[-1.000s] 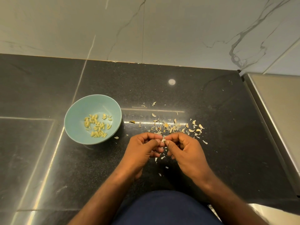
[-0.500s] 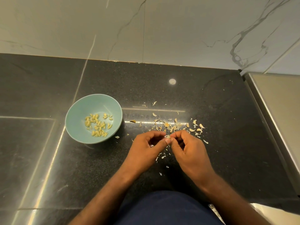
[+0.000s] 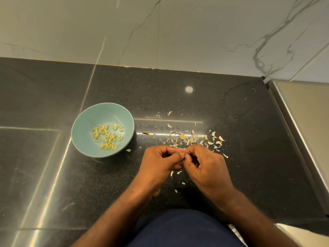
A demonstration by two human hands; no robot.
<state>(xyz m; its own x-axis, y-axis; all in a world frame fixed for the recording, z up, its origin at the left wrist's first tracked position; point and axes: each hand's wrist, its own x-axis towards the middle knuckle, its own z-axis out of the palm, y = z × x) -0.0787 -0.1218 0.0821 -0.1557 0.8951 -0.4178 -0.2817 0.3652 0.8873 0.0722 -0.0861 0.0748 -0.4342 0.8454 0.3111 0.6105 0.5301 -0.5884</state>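
Seed [image 3: 184,154] held up between both hands, just above the desk [image 3: 249,139] at centre. It's tiny and mostly hidden, probably half-husked. Left hand [image 3: 160,164] and right hand [image 3: 206,166] meet fingertip to fingertip, each grip pinching that seed, the other fingers curled. Over to the left, the pale blue bowl [image 3: 83,125] sits on the desk with a small heap of yellow-green peeled kernels [image 3: 106,138] in its bottom. Broken husks [image 3: 192,138] lie scattered beyond the hands, a few beneath them. The desk is black speckled stone, with a white veined marble wall [image 3: 178,32] behind and a steel surface [image 3: 306,113] at the right edge.
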